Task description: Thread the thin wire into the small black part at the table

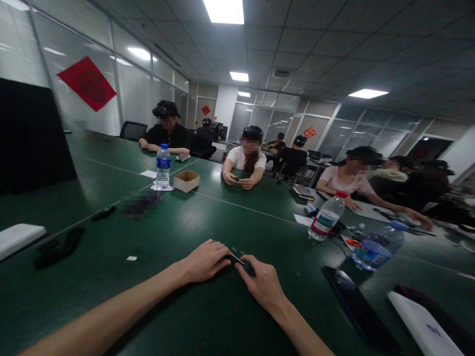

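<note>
Across the broad, dark green, smooth-topped table (178,222), a person in a white short-sleeved shirt (236,155) sat at the far edge. Toward the left edge stood an upright matt black panel (33,138). Toward the right edge stood a clear plastic bottle with a red cap (327,217), and a flat, glossy black slab (359,309) lay nearer the near right corner. A small, open, pale-sided box (185,183) sat beyond the table's middle. Centrally, toward the near edge, the right hand (261,283) grasped a slim tool with a rounded dark end and a bright shaft (249,268), which pointed at the left hand (208,260). The left fingers curled low at the shaft's other end; whether they gripped a separate piece, I could not tell. Good handling, I judged, called for the left fingertips to brace firmly out of the shaft's line, for light, straight pressure from the right, and for wrists steadied on the table. Left of them lay a tiny white scrap (131,258).
</note>
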A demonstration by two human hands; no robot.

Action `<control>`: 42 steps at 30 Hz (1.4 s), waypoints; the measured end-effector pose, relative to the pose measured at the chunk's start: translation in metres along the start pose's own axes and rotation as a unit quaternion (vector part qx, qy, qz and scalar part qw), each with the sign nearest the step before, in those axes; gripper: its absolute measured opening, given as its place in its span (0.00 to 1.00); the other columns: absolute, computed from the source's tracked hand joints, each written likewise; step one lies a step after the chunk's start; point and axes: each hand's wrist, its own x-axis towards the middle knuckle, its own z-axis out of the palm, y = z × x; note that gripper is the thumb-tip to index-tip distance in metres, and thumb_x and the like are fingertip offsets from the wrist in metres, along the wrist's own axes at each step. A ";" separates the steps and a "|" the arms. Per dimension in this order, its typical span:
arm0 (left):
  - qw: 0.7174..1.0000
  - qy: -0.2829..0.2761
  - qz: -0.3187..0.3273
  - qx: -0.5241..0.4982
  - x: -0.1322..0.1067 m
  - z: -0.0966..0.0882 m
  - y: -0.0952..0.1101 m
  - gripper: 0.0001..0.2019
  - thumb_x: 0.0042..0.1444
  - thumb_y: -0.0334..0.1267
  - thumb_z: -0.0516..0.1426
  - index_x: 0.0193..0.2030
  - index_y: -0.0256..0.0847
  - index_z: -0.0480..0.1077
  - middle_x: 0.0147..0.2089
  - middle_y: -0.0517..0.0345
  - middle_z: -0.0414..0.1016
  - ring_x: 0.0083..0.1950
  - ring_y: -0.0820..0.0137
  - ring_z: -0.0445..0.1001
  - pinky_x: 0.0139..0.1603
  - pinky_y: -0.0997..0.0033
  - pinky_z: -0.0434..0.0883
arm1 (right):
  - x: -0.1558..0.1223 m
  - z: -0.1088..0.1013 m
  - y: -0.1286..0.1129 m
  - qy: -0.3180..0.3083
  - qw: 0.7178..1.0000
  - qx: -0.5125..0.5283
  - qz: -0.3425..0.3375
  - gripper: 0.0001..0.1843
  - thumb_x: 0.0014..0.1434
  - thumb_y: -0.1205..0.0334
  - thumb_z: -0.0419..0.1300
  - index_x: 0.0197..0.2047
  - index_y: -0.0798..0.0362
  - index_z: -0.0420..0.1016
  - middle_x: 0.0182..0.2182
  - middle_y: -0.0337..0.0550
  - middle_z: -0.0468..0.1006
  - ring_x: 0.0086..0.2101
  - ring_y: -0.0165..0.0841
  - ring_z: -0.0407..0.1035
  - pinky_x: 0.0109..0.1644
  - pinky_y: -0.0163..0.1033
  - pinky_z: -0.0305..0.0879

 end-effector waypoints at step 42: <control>0.995 0.019 -0.022 -0.096 0.000 -0.006 0.000 0.11 0.61 0.44 0.49 0.42 0.42 0.68 0.39 0.56 0.72 0.40 0.69 0.68 0.43 0.68 0.62 | 0.000 -0.003 0.001 -0.001 1.000 0.000 0.025 0.18 0.64 0.54 0.48 0.49 0.54 0.71 0.36 0.46 0.79 0.33 0.34 0.74 0.33 0.34 0.68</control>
